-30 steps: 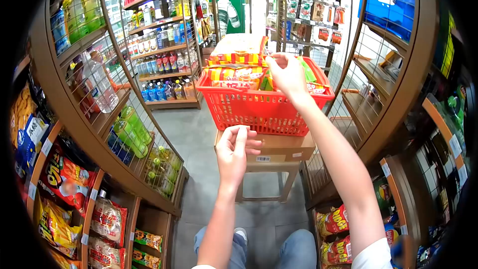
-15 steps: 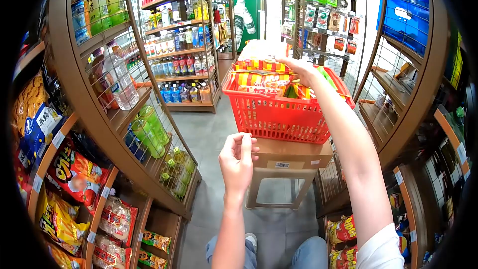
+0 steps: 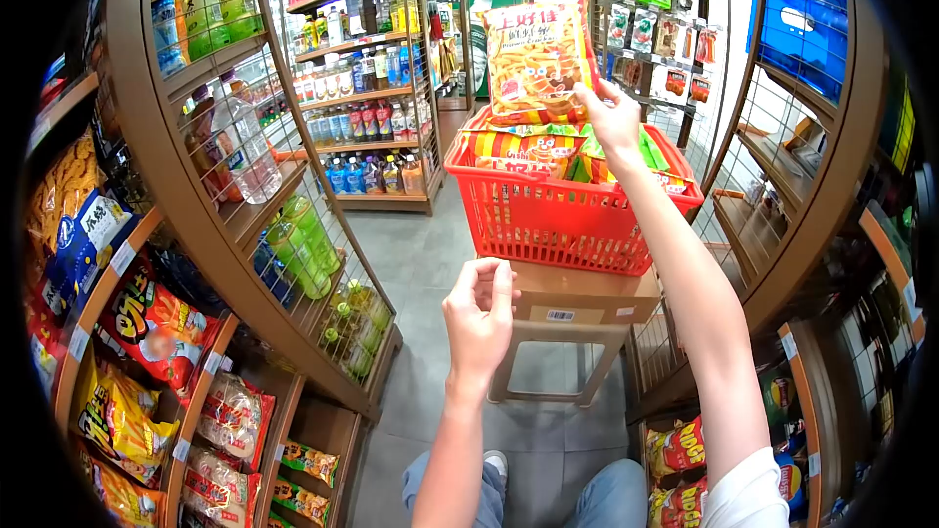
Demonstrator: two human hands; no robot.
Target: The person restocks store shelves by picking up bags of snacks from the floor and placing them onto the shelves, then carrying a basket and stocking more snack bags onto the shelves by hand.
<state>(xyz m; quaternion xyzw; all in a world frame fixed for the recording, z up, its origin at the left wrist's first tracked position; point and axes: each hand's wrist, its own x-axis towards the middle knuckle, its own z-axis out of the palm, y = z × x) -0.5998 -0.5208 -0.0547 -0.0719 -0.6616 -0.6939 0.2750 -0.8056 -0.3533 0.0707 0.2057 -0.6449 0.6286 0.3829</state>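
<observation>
My right hand (image 3: 614, 122) grips a red and yellow bag of prawn crackers (image 3: 536, 64) by its right edge, holding it upright above the red shopping basket (image 3: 553, 225). The bag's printed front faces me. In the basket lie more red and yellow striped snack bags (image 3: 523, 152), and a green package (image 3: 650, 152) shows beside my right wrist. My left hand (image 3: 479, 323) hangs in front of the basket, apart from it. Its fingers curl loosely toward the thumb, and nothing shows in them.
The basket rests on a cardboard box (image 3: 587, 298) atop a stool (image 3: 592, 372). A bottle rack (image 3: 259, 225) flanks the left, with snack bags (image 3: 161, 332) on nearer shelves. Another rack (image 3: 792, 166) stands at right. Drink shelves (image 3: 357, 88) and hanging packets (image 3: 670, 39) are farther back.
My right hand has lifted the prawn cracker bag up out of the basket, bringing its front into view. My left hand has shifted slightly right, and its fingers have curled closer to the thumb.
</observation>
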